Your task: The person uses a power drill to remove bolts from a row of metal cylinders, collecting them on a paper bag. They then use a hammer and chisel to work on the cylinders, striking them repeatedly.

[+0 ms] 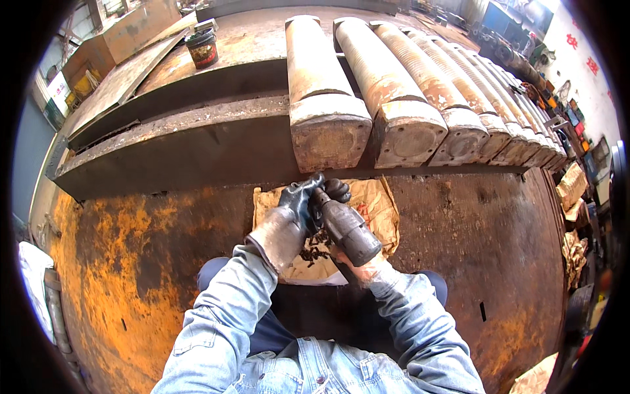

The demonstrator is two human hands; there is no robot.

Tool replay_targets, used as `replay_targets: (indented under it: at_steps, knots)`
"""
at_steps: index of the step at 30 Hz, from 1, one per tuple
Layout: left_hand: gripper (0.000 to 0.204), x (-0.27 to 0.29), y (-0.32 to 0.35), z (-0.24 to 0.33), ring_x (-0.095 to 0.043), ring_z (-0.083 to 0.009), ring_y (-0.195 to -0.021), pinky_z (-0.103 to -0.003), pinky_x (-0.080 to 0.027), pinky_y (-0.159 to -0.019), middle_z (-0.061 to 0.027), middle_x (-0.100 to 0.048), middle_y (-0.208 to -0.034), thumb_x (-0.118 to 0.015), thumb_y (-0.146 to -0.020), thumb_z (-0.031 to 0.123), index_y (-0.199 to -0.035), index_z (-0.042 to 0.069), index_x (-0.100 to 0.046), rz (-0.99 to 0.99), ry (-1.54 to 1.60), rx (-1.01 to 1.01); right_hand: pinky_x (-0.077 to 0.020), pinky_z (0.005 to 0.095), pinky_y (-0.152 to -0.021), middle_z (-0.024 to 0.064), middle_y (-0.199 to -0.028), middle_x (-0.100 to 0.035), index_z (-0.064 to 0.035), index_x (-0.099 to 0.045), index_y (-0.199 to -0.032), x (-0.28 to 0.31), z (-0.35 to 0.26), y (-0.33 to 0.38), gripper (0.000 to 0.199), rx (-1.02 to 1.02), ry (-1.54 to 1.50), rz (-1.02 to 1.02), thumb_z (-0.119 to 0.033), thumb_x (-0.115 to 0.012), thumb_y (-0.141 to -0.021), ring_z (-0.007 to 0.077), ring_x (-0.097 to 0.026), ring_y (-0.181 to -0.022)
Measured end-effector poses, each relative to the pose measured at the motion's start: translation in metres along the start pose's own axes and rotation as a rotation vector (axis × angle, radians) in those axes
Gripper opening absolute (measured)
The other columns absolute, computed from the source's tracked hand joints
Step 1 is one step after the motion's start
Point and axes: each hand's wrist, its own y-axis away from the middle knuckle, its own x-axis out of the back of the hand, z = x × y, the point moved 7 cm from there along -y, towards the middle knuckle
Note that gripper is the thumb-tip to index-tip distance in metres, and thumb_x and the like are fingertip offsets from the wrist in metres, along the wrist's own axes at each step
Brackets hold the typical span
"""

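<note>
My right hand grips a dark power driver, its handle hidden under the body and its nose pointing away from me. My left hand, in a dark-coated, worn glove, is closed at the driver's nose. What its fingers pinch there is hidden. Black, glove-like finger shapes show just right of the nose; I cannot tell whose they are. Below both hands, a heap of small dark pieces like bolts lies on a spread brown paper sheet.
Ahead, a long steel beam carries a row of large, rusty, ribbed cylinders with squarish end blocks. A dark bucket stands at the far left. Rusty, yellow-stained plate surrounds the paper. Crumpled brown paper and clutter line the right side.
</note>
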Motion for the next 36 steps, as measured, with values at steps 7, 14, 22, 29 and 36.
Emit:
replay_targets:
  at_steps: [7,14,22,29,36]
  knots:
    - [0.025,0.019,-0.016,0.004,-0.073,-0.0307,-0.092,-0.042,-0.062,-0.084,-0.0188,-0.074,-0.096,-0.068,-0.097,0.021,-0.1,-0.004,-0.068,0.058,-0.076,-0.169,-0.0474,0.0243,-0.08,0.0004,-0.143,-0.05,-0.0126,-0.037,-0.155,-0.005,0.012,0.0,0.056,-0.026,-0.375,0.008,-0.003,-0.046,-0.101,0.0104,-0.053,-0.109]
    - [0.024,0.045,-0.033,0.026,-0.073,-0.0394,-0.09,-0.051,-0.064,-0.08,-0.0233,-0.072,-0.097,-0.06,-0.1,0.017,-0.112,-0.005,-0.058,0.002,-0.293,-0.372,-0.0457,0.0234,-0.063,0.0001,-0.133,-0.056,-0.0141,-0.04,-0.155,-0.013,-0.004,-0.011,0.055,0.119,-0.152,0.047,-0.002,-0.049,-0.101,0.0117,-0.056,-0.09]
    - [0.02,0.045,-0.038,0.014,-0.072,-0.0355,-0.083,-0.047,-0.064,-0.077,-0.0214,-0.071,-0.093,-0.061,-0.101,0.017,-0.111,0.0,-0.058,0.204,-0.046,-0.225,-0.0493,0.026,-0.087,0.0021,-0.152,-0.044,-0.0147,-0.034,-0.158,-0.007,-0.002,-0.007,0.073,-0.359,-0.52,0.006,0.008,-0.052,-0.091,0.0151,-0.048,-0.131]
    - [0.02,0.099,-0.066,0.036,-0.071,-0.0202,-0.093,-0.032,-0.055,-0.085,-0.0098,-0.076,-0.099,-0.067,-0.098,0.017,-0.105,-0.002,-0.07,0.191,-0.915,-0.508,-0.0525,0.0358,-0.074,0.0056,-0.084,-0.068,-0.0037,-0.066,-0.104,0.002,0.049,-0.011,0.021,-0.38,-0.063,0.221,-0.018,-0.069,-0.087,0.0184,-0.064,-0.079]
    - [0.042,0.066,-0.042,0.031,-0.067,-0.0359,-0.111,-0.043,-0.05,-0.1,-0.0181,-0.072,-0.115,-0.07,-0.09,0.044,-0.116,0.012,-0.074,0.269,-1.744,-0.415,-0.0522,0.039,-0.084,0.0111,-0.101,-0.07,-0.0044,-0.066,-0.116,0.003,0.152,0.003,0.046,-0.628,-0.186,0.212,-0.025,-0.077,-0.076,0.0247,-0.066,-0.092]
